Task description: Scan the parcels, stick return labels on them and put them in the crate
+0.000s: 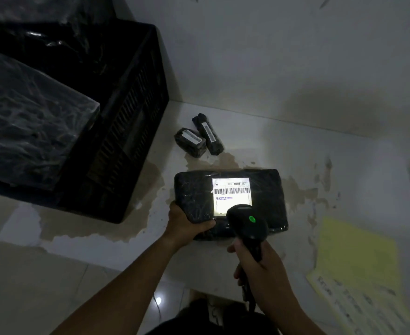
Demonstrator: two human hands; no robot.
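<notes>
Scan step in hand: left grip (187, 223) holds the near-left corner of the flat black plastic-wrapped parcel (191, 189) lying on the stained white desk (320, 153). Right grip (259, 264) is wrapped round the black handheld barcode scanner (247, 223), whose light falls on the parcel's white shipping label (231, 192). Black-wrapped bundles (29, 117) already sit in the black slatted plastic crate (136, 122); two small black-wrapped parcels (190, 142) wait beside it and the yellow return-label sheets (356, 262) lie at right, so labelling and crating look still to do.
</notes>
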